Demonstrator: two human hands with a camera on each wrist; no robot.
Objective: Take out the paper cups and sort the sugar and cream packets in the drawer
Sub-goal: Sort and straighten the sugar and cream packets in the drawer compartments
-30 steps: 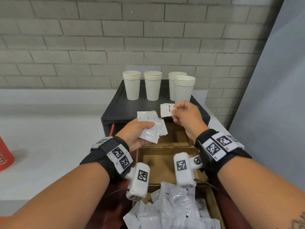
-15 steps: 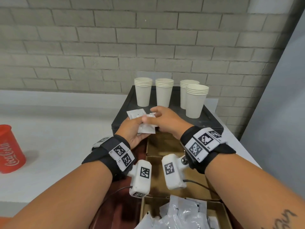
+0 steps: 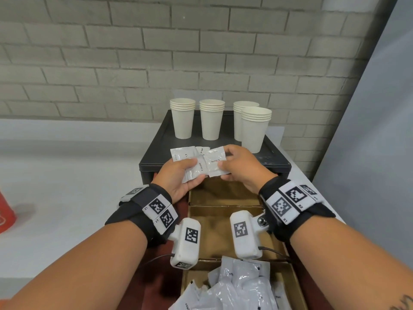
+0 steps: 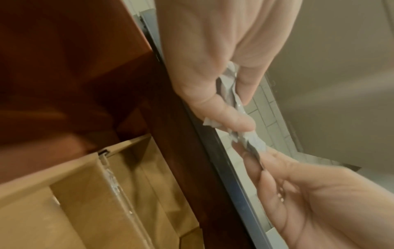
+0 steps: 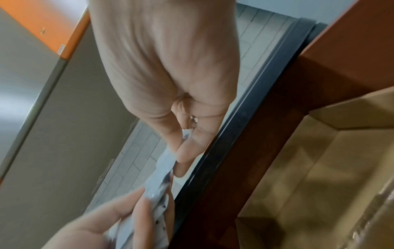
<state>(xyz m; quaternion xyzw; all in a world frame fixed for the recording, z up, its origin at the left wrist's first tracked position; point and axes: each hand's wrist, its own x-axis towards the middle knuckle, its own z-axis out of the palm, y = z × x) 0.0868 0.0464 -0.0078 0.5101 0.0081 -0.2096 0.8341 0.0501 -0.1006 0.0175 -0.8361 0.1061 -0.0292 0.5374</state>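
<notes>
In front of you is a white tabletop (image 3: 67,175) with a black cabinet (image 3: 274,162) on it, and its drawer (image 3: 223,222) is pulled out toward you. The four stacks of paper cups (image 3: 211,119) already stand on top of the cabinet, so that part looks done. The drawer has brown boxes inside — the two far ones look bare, and the near one holds a big pile of white packets (image 3: 237,287) that are not sorted yet. Your hands are up over the far end of the drawer, just in front of the cabinet. Your left hand (image 3: 178,175) is curled around a small bunch of packets (image 3: 190,159), thumb on top. One of them says "Cream". Your right hand (image 3: 241,166) pinches one packet (image 3: 215,164) at its edge, thumb over fingers, and it touches the bunch. These packets are light, thin and soft — they bend and look shiny, so they may slip. Hold each one by a flat edge and pinch gently, because a hard squeeze might pop it. Read the word on it first, then drop it in the right box.
</notes>
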